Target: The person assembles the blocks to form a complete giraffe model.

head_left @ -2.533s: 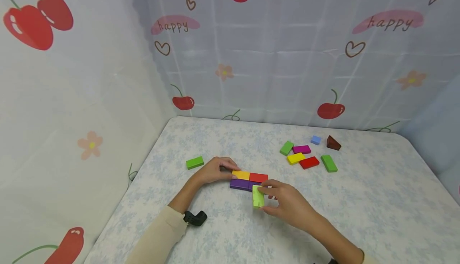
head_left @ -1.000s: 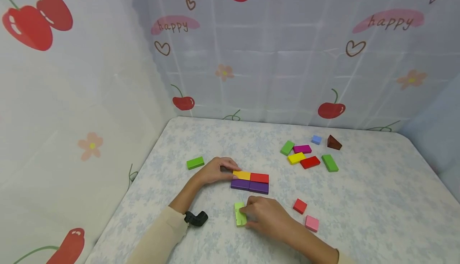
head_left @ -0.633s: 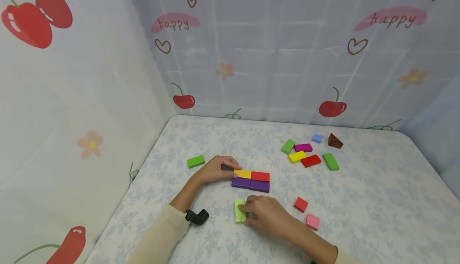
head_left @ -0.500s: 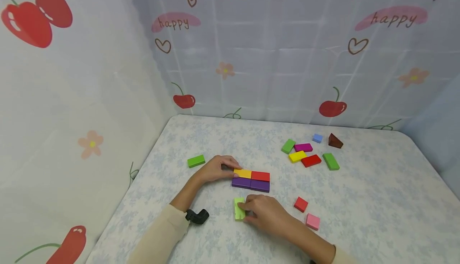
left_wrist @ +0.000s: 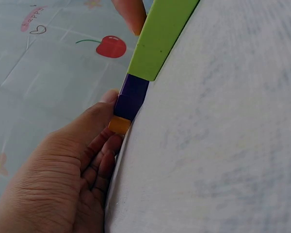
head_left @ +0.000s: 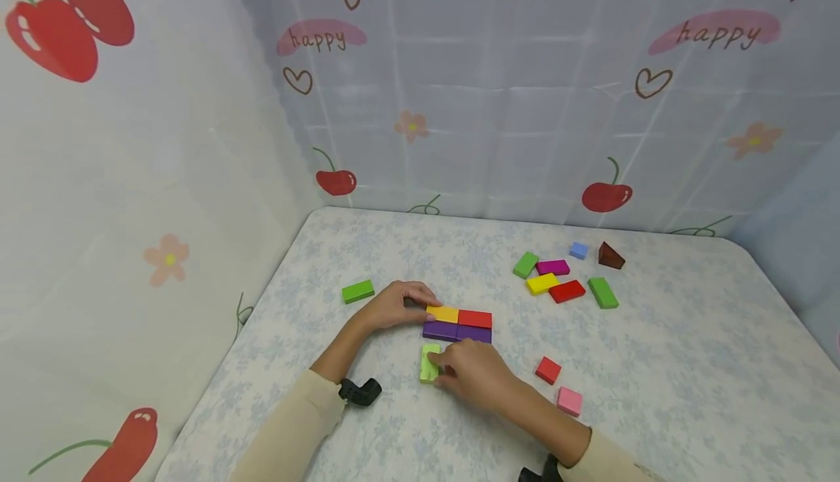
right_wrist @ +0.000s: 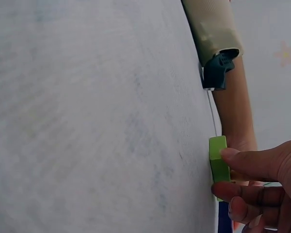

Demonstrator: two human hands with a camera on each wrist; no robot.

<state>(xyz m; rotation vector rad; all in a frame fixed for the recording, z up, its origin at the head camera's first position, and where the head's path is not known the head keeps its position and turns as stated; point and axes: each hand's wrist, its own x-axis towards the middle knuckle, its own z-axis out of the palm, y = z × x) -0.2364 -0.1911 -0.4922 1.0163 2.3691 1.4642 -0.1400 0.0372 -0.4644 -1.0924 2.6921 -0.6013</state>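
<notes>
On the table's (head_left: 341, 249) left, green block (head_left: 357, 292): lies flat, well apart from the other blocks, no hand on it; seemingly set aside.
Left hand (head_left: 394, 305): grasping; thumb and fingers pinch the left end of the orange block (head_left: 442, 314), probably to brace it and its neighbours against sliding.
Lime block (head_left: 429, 363): in the right hand, just in front of the left purple block (head_left: 440, 330), long side running toward the person; whether the two touch, cannot tell.
Red block (head_left: 475, 319) and right purple block (head_left: 474, 332): packed two by two with orange and left purple; close packing likely lets one hand steady all four.
Right hand (head_left: 479, 376): grasping; pinches the lime block from its right side, presumably leaving the end facing the purple unobstructed.
Small red block (head_left: 547, 370) and pink block (head_left: 569, 401): apart from each other, right of the right hand.
Yellow block (head_left: 542, 284) and brown wedge (head_left: 612, 255): among loose pieces farther back, out of the hands' way.
Lime block, against 0.5 s earlier: closer to the purple, slightly left; right hand shifted with it.
Left hand and packed four, same interval: no clear change.
</notes>
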